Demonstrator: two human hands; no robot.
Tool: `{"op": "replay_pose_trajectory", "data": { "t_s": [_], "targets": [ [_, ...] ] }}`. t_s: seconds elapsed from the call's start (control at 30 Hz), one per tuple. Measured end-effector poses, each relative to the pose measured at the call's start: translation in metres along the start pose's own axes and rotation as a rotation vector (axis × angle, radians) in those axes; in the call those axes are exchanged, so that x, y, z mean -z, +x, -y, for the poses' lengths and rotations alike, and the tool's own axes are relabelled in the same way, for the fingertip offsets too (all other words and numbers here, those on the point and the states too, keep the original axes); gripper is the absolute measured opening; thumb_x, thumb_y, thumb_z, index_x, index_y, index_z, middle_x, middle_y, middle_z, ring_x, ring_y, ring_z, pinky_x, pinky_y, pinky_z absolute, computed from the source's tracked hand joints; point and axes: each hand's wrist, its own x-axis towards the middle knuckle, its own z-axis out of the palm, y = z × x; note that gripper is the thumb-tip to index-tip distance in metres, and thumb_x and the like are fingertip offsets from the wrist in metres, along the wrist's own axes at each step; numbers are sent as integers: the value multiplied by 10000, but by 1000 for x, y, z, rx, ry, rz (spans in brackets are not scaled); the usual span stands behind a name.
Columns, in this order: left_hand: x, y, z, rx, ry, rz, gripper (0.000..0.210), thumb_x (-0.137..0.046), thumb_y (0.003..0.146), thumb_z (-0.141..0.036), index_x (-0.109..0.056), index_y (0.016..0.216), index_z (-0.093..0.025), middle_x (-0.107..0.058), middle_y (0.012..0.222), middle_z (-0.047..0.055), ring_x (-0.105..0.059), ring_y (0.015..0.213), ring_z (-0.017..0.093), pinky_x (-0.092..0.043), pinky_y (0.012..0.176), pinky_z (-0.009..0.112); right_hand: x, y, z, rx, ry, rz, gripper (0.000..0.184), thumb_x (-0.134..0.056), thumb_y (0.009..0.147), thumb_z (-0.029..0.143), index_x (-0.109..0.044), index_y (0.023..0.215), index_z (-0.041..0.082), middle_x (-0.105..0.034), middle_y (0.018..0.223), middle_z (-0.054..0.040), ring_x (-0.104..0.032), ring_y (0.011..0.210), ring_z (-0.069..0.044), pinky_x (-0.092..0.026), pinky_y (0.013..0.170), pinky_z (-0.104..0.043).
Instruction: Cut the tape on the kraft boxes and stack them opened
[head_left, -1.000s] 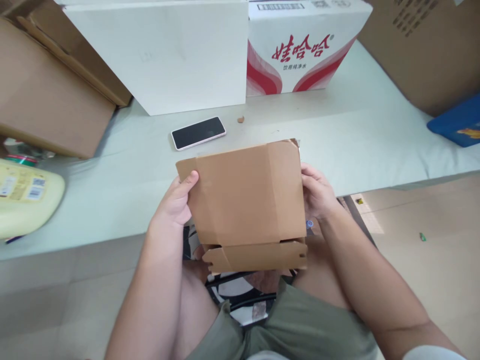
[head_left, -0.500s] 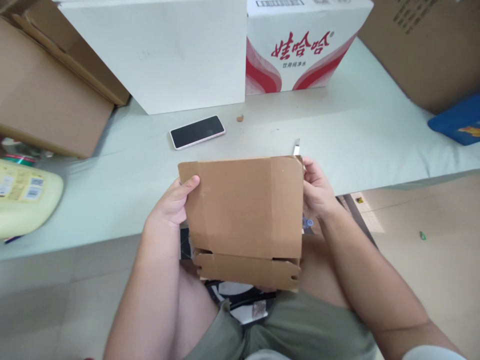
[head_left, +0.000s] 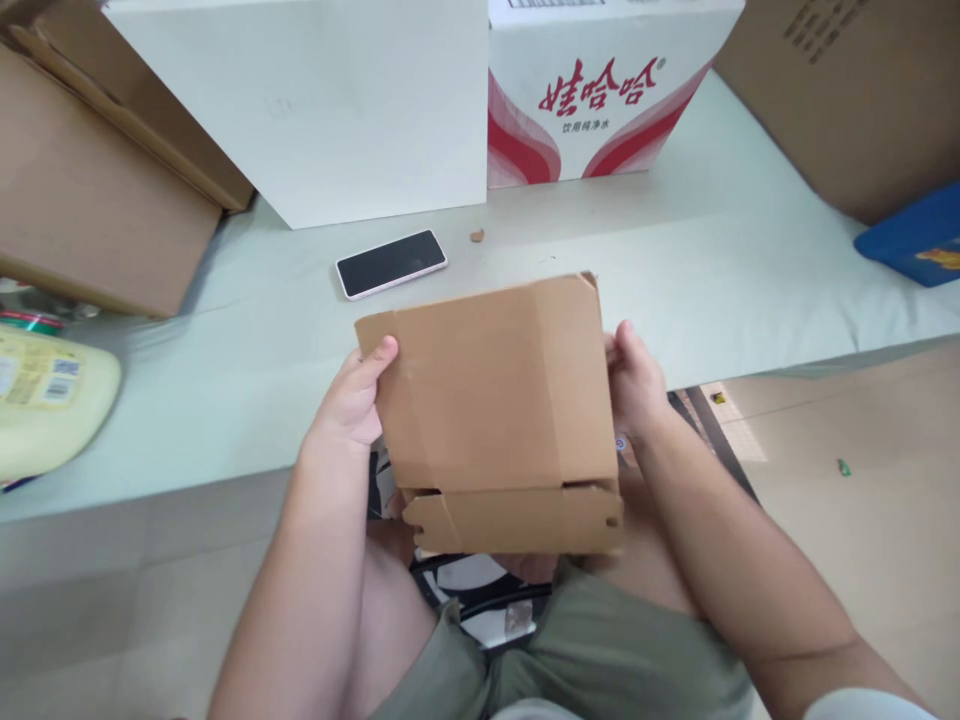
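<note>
A flattened brown cardboard box [head_left: 487,390] is held up over my lap, tilted with its right side higher. It has creases and a notched flap along its near edge. My left hand [head_left: 358,395] grips its left edge, thumb on top and fingers hidden behind. At the right edge is my right hand [head_left: 636,380], its thumb pointing up beside the cardboard and its other fingers partly hidden behind it.
On the pale-green covered table [head_left: 720,270] lie a phone [head_left: 391,264] and a small brown scrap [head_left: 477,236]. Behind them stand a white box [head_left: 322,110] and a red-and-white water carton [head_left: 600,110]. Brown cartons [head_left: 90,190] and a yellowish jug [head_left: 60,400] are at left; a blue container [head_left: 911,235] is right.
The cardboard's right side has risen and the sheet has tilted. A small silver-and-white tip seen beyond its far right corner is now out of sight. My right thumb has lifted.
</note>
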Motion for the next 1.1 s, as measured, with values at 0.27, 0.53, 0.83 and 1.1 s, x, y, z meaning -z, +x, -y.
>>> {"op": "replay_pose_trajectory", "data": {
  "t_s": [0.27, 0.53, 0.83, 1.1],
  "targets": [
    [23, 18, -10, -177, -331, -304, 243, -634, 990, -477, -717, 1027, -252, -819, 970, -83, -715, 1094, 170, -582, 963, 298, 24, -2, 8, -32, 359, 172, 757, -723, 594, 886, -726, 1030, 267, -768, 909, -31, -754, 782, -237, -622, 702, -404],
    [2, 7, -13, -207, -395, -280, 441, -514, 1000, -656, -679, 1062, -253, -799, 1002, -57, -676, 1155, 182, -545, 911, 284, -30, -14, -9, -111, 206, 43, 461, -934, 611, 536, -677, 831, 224, -658, 632, 33, -553, 497, -103, -486, 438, -225],
    [2, -10, -31, -222, -645, -238, 603, -338, 973, -762, -646, 908, -248, -750, 961, 5, -699, 949, 158, -559, 817, 282, 25, -45, 18, -87, 250, -400, 500, -917, 510, 527, -587, 715, 212, -471, 509, 84, -239, 338, -9, -175, 269, -171],
    [5, -6, -26, -225, -545, -118, 534, -505, 887, -770, -648, 727, -280, -596, 610, -3, -569, 590, 146, -509, 613, 288, 148, -79, 65, 108, -83, -950, 432, -896, 520, 289, -493, 671, 261, -473, 687, 36, -386, 495, -63, -235, 332, -163]
  ]
}}
